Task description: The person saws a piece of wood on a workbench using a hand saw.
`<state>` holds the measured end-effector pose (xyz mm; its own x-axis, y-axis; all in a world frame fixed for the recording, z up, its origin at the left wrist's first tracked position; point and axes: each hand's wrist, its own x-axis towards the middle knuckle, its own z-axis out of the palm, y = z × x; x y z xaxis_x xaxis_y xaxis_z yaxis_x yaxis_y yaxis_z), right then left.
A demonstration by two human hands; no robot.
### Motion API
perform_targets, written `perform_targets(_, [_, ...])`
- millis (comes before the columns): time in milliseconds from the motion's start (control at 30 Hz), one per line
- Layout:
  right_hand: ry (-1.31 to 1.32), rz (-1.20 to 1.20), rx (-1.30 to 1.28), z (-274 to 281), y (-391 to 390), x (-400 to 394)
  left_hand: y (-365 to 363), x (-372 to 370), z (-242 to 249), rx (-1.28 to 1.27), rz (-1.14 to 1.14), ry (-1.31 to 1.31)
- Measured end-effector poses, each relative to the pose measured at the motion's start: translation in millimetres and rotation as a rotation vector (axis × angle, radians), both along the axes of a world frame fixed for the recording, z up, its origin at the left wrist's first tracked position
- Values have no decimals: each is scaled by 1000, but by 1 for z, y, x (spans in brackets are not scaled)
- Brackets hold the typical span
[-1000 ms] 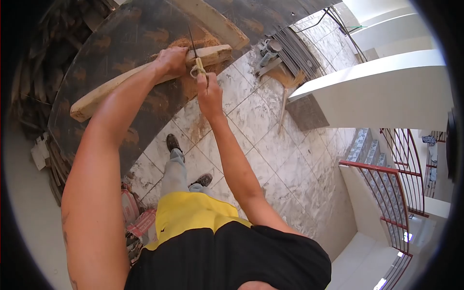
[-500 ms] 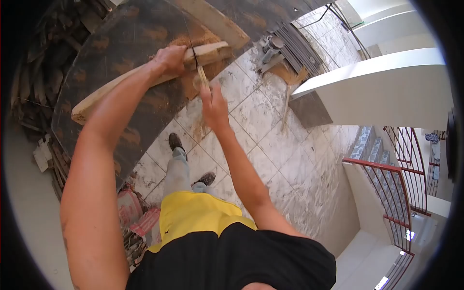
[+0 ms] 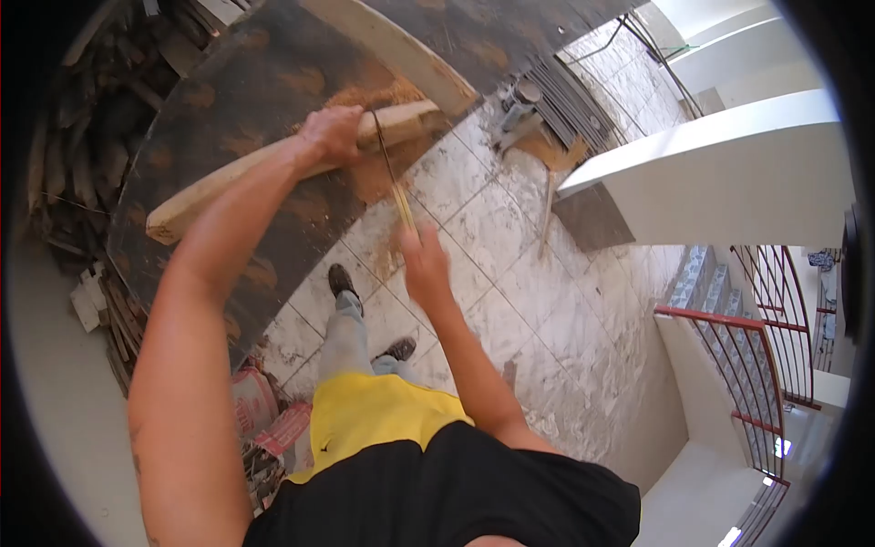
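A pale, slightly curved timber piece (image 3: 412, 121) lies across the dark panel surface, its right end near the panel's edge. My left hand (image 3: 333, 135) is closed over it from above, pressing near that end. Just right of those fingers, a thin-bladed handsaw (image 3: 404, 205) crosses the timber, its blade seen almost edge-on. My right hand (image 3: 426, 264) is wrapped round the saw's handle, low and close to my body. How deep the blade sits in the wood cannot be made out. Sawdust (image 3: 378, 89) is heaped behind the timber.
Another curved board (image 3: 401, 46) lies behind on the dark panel (image 3: 273, 118). Scrap wood (image 3: 82, 155) is piled at the left. A power tool (image 3: 522, 98) stands beside stacked metal bars (image 3: 570, 105). Red-railed stairs (image 3: 720, 319) are at the right, bags (image 3: 255, 401) near my feet.
My right hand has pulled the saw back towards my body, so more of its blade shows on the near side of the timber. My left hand stays on the timber.
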<state>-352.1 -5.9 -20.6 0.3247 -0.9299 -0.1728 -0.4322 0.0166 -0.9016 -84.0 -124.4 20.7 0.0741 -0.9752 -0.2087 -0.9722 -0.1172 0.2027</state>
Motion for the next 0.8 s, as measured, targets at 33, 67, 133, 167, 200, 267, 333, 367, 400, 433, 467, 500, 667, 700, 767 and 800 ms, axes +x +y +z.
perform_targets(33, [-49, -15, -107, 11, 28, -27, -2, 2, -3, 11, -8, 5])
perform_targets(67, [93, -37, -40, 14, 45, -45, -1, -2, 6, 72, 24, 31])
perform_targets(133, [57, -55, -144, 25, 29, -31, 2, -6, 8, 52, 9, 30])
perform_targets(167, [80, -28, -177, 16, 2, -10, 2, -5, -5, 23, -15, -11])
perform_targets(200, [14, -55, -291, 5, -31, 24, 5, -3, -4, 5, -48, -26])
perform_targets(267, [-57, -75, -236, 9, -70, 66, 6, -5, 1, -2, -20, -19])
perform_targets(333, [-154, -33, -215, -1, -66, 54, 5, -10, 0, 2, 26, 36])
perform_targets(367, [-159, -3, -192, -7, -54, 39, 2, -9, 0, 2, -11, 19])
perform_targets(400, [-63, -12, -204, -31, -37, 17, 4, -9, 0, 13, -51, 4])
perform_targets(433, [-142, 2, -142, -31, -10, -9, 6, -10, 2, 14, -68, -1])
perform_targets(467, [-140, -48, -147, 0, 21, -26, 5, -10, 4, 13, -84, -4])
perform_targets(500, [-152, -27, -162, 10, 27, -32, 5, -8, 3, -3, -63, -14])
perform_targets(667, [-51, -17, -202, -5, -51, 40, 9, -4, -8, -72, -53, 36])
perform_targets(700, [-70, -30, -259, -4, -73, 60, 11, -10, -9, -111, -28, 44])
perform_targets(767, [-160, -22, -273, -8, -70, 63, 12, -9, -4, -81, -34, 26])
perform_targets(800, [-235, -10, -287, -12, -67, 60, 11, -9, -2, -51, -37, 23])
